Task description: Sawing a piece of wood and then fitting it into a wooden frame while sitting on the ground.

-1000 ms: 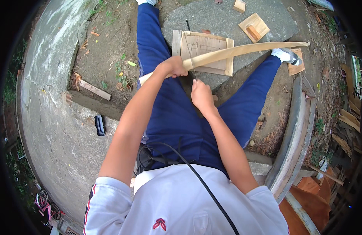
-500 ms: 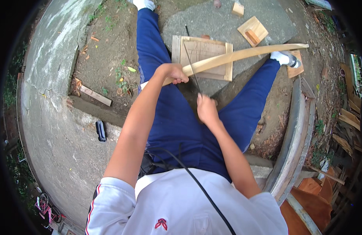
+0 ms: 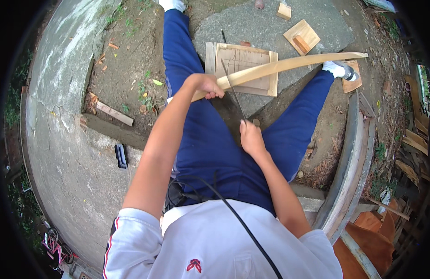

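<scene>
A long, pale, curved-looking wooden strip [image 3: 289, 64] runs across my thighs, its far right end near my right foot. My left hand [image 3: 208, 86] is closed around it near its left end. In my closed right hand [image 3: 253, 138] is the lower end of a long, thin, dark metal tool [image 3: 236, 96], file-like, though its edge and handle are not plain. This tool crosses the strip just right of my left hand, pointing up and away. Beyond the strip lies a shallow wooden frame with a panel [image 3: 245, 65], partly covered by the strip.
A flat grey stone slab [image 3: 266, 32] bears the frame, a wooden block [image 3: 283, 10], a square board with a small handle-like piece [image 3: 302, 37] and a dark rod [image 3: 223, 35]. A dark oblong object [image 3: 120, 156] rests on concrete at left. Scrap wood [image 3: 412, 158] lies far right.
My right hand has drawn back toward my body and slightly right, pulling the metal tool along across the strip. The left hand and the strip hold nearly the same place.
</scene>
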`<state>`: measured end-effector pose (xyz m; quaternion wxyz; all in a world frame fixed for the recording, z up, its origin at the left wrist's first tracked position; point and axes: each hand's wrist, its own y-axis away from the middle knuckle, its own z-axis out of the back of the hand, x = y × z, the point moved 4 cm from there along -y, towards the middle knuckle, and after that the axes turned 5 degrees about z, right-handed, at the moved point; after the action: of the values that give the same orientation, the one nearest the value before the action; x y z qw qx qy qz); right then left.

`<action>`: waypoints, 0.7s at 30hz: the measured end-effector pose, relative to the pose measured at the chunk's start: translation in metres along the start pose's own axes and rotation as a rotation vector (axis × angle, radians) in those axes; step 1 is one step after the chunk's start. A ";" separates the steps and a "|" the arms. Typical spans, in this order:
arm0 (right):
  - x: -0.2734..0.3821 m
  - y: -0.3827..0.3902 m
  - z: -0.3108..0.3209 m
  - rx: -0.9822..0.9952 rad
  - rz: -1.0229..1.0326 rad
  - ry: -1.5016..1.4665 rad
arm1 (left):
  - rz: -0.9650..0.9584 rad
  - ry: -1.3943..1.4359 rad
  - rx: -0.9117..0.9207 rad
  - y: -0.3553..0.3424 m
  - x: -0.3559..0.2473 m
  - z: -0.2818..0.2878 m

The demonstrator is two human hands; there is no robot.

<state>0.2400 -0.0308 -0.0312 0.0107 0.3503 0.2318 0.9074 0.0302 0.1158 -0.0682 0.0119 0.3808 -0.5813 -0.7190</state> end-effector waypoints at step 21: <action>0.019 -0.021 0.019 0.056 0.226 -0.150 | 0.001 0.036 -0.057 0.012 -0.005 -0.003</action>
<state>0.2351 -0.0006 -0.0160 -0.0842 0.4412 0.2149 0.8672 0.0303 0.1116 -0.0554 0.0335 0.3929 -0.5606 -0.7282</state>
